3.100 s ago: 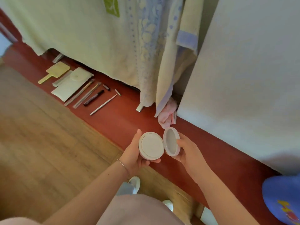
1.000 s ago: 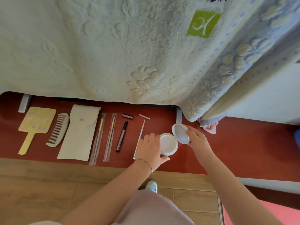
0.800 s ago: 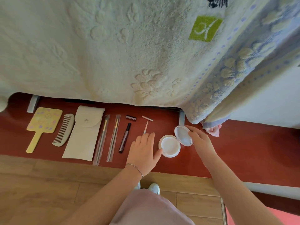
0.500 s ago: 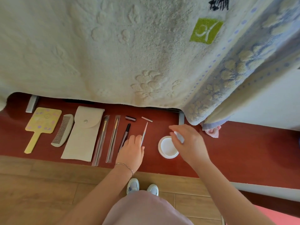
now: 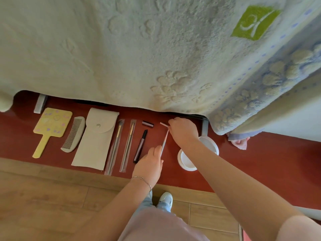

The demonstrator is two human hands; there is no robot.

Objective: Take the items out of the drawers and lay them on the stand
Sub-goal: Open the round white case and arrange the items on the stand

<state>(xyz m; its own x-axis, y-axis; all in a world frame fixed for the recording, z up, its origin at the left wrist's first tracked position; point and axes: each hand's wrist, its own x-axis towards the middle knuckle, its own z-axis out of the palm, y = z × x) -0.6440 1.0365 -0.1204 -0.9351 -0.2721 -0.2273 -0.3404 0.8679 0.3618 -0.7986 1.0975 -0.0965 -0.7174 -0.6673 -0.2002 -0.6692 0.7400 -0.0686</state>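
On the red stand (image 5: pixel 260 164) lie a yellow hand mirror (image 5: pixel 52 122), a grey comb (image 5: pixel 74 134), a beige pouch (image 5: pixel 96 140), two sleeved brushes (image 5: pixel 116 146) (image 5: pixel 128 145), a dark pen (image 5: pixel 140 145) and its cap (image 5: pixel 147 123). My left hand (image 5: pixel 149 165) grips the near end of a thin pencil (image 5: pixel 165 139). My right hand (image 5: pixel 184 132) pinches the small pink cap (image 5: pixel 163 124) at the pencil's far tip. The white compact (image 5: pixel 186 162) lies open right of my hands, its lid (image 5: pixel 209 144) partly hidden behind my right wrist.
A large cream towel (image 5: pixel 139 49) and a blue-patterned one (image 5: pixel 278 80) hang over the back of the stand, hiding what is behind. Metal legs (image 5: pixel 40 103) (image 5: pixel 205 126) stand under them. A pink cloth (image 5: pixel 240 142) lies at the right. Wooden floor (image 5: pixel 52 197) runs in front.
The open compact was set down on the stand and both hands let it go. My left hand took the thin pencil's near end, and my right hand moved left to the small cap.
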